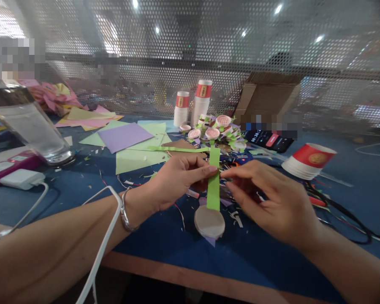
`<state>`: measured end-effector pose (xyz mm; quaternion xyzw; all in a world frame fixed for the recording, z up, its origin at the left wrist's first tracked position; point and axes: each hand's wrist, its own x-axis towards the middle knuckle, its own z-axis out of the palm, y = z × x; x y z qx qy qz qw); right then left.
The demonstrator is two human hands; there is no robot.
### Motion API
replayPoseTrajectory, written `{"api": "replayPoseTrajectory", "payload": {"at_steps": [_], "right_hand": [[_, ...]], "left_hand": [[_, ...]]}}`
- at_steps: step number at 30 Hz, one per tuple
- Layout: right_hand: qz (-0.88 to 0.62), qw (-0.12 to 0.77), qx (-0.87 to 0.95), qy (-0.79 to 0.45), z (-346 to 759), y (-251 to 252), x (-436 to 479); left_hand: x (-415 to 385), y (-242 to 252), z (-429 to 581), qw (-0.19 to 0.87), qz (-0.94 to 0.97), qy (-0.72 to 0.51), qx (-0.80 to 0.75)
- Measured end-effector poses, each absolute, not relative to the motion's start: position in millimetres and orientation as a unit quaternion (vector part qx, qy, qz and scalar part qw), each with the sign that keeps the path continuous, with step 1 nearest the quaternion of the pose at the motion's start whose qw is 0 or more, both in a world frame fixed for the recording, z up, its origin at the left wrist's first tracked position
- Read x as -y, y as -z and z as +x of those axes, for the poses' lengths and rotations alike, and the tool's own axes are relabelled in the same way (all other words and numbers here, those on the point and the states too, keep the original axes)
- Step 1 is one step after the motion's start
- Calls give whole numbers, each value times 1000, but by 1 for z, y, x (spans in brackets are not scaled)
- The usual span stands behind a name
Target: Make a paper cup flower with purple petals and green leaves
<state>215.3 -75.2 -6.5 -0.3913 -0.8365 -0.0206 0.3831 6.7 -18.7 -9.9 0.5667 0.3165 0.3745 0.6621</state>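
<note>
My left hand pinches a bright green paper strip between thumb and fingers, holding it upright. The strip's lower end meets a round pale disc, which looks like a paper cup's base. Scraps of purple paper stick out from under the disc. Just right of the strip is my right hand, fingers bent, thumb and forefinger slightly apart with nothing visible between them. Whether its forefinger touches the strip's edge I cannot tell. Another thin green strip stretches leftward behind my left hand.
Behind stand stacked paper cups and a pile of decorated discs. Coloured sheets lie left, near a glass of water and a power strip. A phone, tipped cups and black cables are right.
</note>
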Motion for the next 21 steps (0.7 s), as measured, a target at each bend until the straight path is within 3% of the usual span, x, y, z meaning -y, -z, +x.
{"api": "replayPoseTrajectory", "payload": {"at_steps": [10,21], "right_hand": [[-316,342,884,34,210,9,74],[-391,431,810,-69,207,8,73]], "left_hand": [[21,12,9,677,555,-382,-296],[23,9,10,661,585,-347,-317]]}}
